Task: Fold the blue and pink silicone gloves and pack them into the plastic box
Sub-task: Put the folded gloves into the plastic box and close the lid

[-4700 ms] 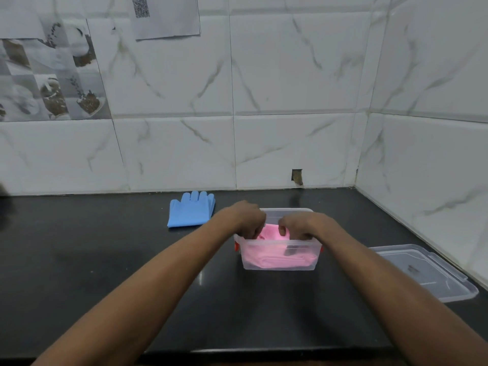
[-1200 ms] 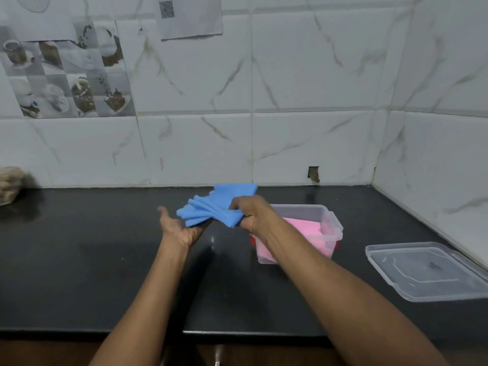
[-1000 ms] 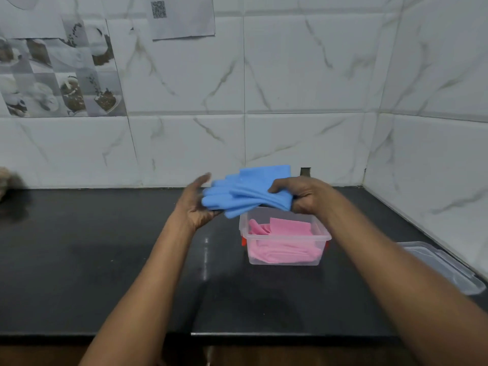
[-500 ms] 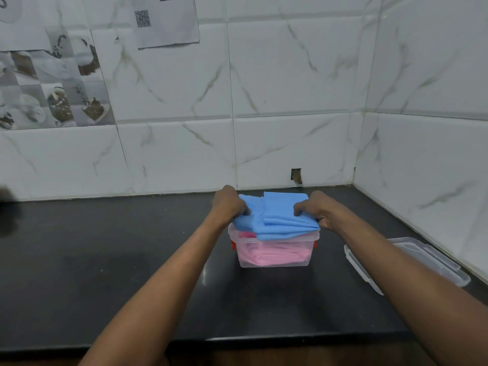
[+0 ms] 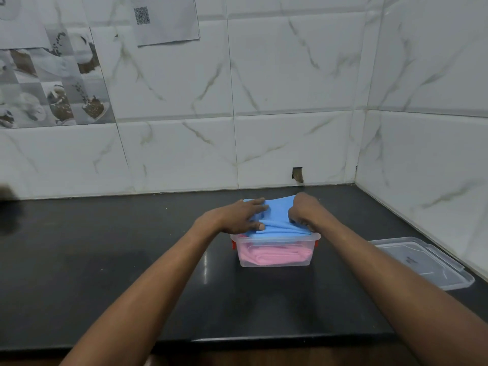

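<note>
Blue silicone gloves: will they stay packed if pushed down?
Probably floppy: the folded blue silicone gloves crease between the left hand and right hand. They may spring up, as the stack sits above the rim of the clear plastic box.

Glossy, smooth black stone look on the bench (image 5: pixel 105 260), with a pale reflected streak. Clear, smooth plastic for the plastic box (image 5: pixel 274 263) and the lid (image 5: pixel 422 262). Matt, soft, creased silicone in the blue gloves (image 5: pixel 277 215); same dull finish on the pink gloves (image 5: pixel 274 254). Shiny marble-veined wall tiles (image 5: pixel 290 75); matt paper sheet (image 5: pixel 169 22).
</note>
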Demonstrator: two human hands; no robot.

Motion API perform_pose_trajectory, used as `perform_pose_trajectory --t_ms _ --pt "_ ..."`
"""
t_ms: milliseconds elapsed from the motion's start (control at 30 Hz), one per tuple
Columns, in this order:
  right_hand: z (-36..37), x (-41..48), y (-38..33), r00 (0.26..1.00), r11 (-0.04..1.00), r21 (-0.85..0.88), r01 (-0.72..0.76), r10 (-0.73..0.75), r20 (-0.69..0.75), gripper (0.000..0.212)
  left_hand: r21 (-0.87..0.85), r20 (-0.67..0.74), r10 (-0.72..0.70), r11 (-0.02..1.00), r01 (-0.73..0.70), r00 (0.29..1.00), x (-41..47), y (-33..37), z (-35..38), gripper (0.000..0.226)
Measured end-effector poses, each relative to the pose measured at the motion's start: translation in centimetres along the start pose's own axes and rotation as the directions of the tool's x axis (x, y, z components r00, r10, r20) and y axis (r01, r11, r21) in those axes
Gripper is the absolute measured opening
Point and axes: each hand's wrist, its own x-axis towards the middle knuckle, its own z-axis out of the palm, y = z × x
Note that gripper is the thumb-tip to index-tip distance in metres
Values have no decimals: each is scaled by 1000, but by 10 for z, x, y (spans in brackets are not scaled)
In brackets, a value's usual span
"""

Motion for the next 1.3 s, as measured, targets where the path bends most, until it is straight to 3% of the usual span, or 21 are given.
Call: perform_pose_trajectory --t_ms 67,133,200,233,300,367,467,533,600,733,767,800,867,967,1033,1167,1300 --pt "-2 -3 -5 1000 994 -104 23 -22 15 24 -23 -33 -36 999 36 999 3 -4 2 80" --pt "-6 -5 -10 998 981 -192 40 -29 57 19 -34 -106 -78 997 75 991 10 -7 -1 79" --pt "-13 -9 -15 994 961 -272 54 -24 110 4 -110 -203 -118 989 98 972 18 -10 -3 54" --pt "-16 -9 -16 990 949 -309 58 -15 141 9 -136 -262 -130 986 97 956 22 -9 -1 42" --pt "-18 -12 -18 980 918 -390 70 10 200 17 -104 -387 -128 990 95 913 25 -7 10 31" --pt "-14 -11 -19 978 889 -451 85 11 207 9 -42 -483 -101 995 93 870 24 -6 24 25" --pt "-6 -11 -19 983 865 -491 99 -10 182 12 -14 -440 -135 990 143 888 28 -2 31 22" --pt "-2 -9 -18 985 843 -521 132 -53 164 28 63 -364 -120 986 153 924 30 3 25 21" --pt "1 -11 -19 981 803 -570 174 -90 171 34 36 -350 -99 992 119 931 29 6 17 25" --pt "-19 -8 -20 984 809 -561 178 -149 98 34 -196 -604 -146 980 31 784 16 -1 -5 21" --pt "-29 -9 -20 970 809 -541 230 -237 57 28 -209 -600 -129 978 2 790 12 -5 -10 19" --pt "-40 -8 -20 943 792 -529 304 -330 49 23 -195 -533 -97 981 -10 840 9 -7 -13 18" --pt "-52 -8 -20 893 758 -478 444 -416 169 24 -84 -303 -45 996 20 952 6 -6 -15 23" --pt "-49 -12 -19 839 795 -363 487 -310 448 57 82 -85 -46 995 53 995 8 2 -15 42" --pt "-39 -8 -16 820 779 -402 481 -238 520 71 153 -5 -74 985 74 997 13 7 -13 47" --pt "-35 3 -13 833 761 -439 477 -234 501 84 345 42 -101 935 80 994 22 25 -5 25" --pt "-44 9 -4 852 759 -475 445 -196 485 87 369 0 -110 924 102 994 27 35 11 20"
